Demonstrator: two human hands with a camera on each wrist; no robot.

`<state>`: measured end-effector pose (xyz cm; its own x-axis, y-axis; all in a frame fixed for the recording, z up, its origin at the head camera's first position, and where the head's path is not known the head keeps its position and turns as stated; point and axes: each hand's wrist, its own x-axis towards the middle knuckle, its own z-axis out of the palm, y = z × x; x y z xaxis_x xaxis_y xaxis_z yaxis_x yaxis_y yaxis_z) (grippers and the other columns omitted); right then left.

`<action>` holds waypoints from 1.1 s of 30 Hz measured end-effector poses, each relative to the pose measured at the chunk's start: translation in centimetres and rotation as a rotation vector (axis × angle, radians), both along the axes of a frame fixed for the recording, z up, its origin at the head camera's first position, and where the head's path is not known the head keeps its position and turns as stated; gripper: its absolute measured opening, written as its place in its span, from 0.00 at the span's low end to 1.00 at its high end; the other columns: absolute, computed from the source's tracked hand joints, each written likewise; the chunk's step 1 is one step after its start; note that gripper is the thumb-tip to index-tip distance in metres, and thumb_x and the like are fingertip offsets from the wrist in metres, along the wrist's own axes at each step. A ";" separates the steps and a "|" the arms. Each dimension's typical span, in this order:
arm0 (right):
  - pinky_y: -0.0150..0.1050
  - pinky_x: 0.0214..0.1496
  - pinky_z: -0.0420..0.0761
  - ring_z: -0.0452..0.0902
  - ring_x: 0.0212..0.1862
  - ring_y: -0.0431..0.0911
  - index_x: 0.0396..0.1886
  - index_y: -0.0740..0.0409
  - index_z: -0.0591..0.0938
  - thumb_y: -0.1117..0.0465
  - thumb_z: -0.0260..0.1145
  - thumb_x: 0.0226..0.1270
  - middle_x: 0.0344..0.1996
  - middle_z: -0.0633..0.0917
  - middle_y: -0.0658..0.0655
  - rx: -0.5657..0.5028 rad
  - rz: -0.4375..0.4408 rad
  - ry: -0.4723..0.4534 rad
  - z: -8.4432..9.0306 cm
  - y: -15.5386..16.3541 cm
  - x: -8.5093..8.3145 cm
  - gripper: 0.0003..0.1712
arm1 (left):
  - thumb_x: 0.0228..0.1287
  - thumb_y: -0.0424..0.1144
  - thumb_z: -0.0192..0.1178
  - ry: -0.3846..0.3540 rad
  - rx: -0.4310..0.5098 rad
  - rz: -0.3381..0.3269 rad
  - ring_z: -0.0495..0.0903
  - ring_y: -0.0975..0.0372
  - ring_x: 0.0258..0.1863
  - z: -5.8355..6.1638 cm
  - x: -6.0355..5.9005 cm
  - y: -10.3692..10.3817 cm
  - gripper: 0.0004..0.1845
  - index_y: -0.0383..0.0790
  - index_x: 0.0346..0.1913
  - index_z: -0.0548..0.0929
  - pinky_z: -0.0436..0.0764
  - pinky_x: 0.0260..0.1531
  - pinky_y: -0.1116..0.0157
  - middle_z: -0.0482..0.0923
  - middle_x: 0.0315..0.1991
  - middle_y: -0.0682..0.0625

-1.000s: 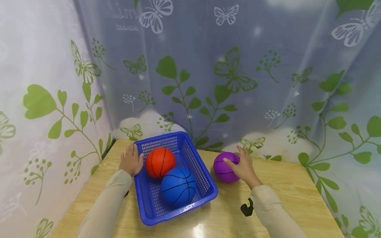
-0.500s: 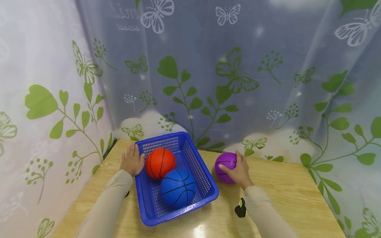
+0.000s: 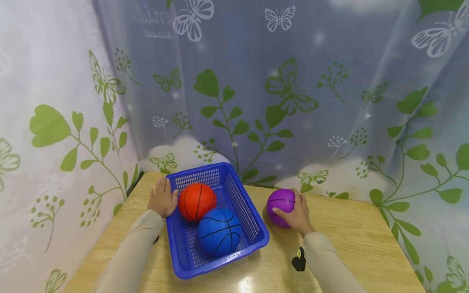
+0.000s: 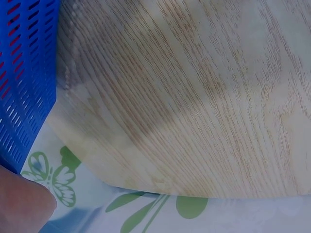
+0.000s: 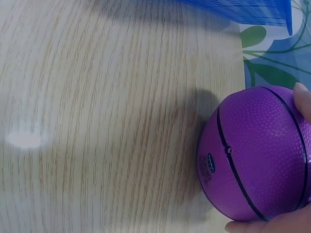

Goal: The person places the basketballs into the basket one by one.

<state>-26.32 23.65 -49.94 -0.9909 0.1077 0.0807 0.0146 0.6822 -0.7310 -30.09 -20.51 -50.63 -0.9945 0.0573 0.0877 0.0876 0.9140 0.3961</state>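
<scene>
A blue plastic basket (image 3: 253,221) sits on the wooden table (image 3: 351,228). Inside it lie an orange ball (image 3: 196,201) at the back and a blue ball (image 3: 220,231) nearer me. My left hand (image 3: 161,199) rests flat against the basket's left rim, fingers straight. To the basket's right, my right hand (image 3: 297,213) grips a purple ball (image 3: 280,203) from its right side, thumb curled under it. The right wrist view shows the purple ball (image 5: 257,155) close up on the wood, with a fingertip on its far edge. The left wrist view shows the basket's wall (image 4: 24,73) and part of a finger.
A curtain with green leaves and butterflies (image 3: 234,89) hangs close behind and to both sides of the table. A small black clip (image 3: 299,260) sits on my right sleeve. Bare wood extends right of the purple ball.
My right hand has closed around the purple ball and shifted it slightly toward the back of the table. The left hand and basket have stayed put.
</scene>
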 end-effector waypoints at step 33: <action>0.61 0.63 0.69 0.61 0.66 0.66 0.77 0.58 0.49 0.46 0.74 0.54 0.69 0.60 0.70 -0.285 -0.107 -0.032 2.8 1.2 0.6 0.59 | 0.75 0.45 0.33 -0.004 0.003 0.002 0.36 0.37 0.73 -0.3 -0.1 -0.1 0.34 0.19 0.71 0.46 0.37 0.67 0.37 0.38 0.74 0.29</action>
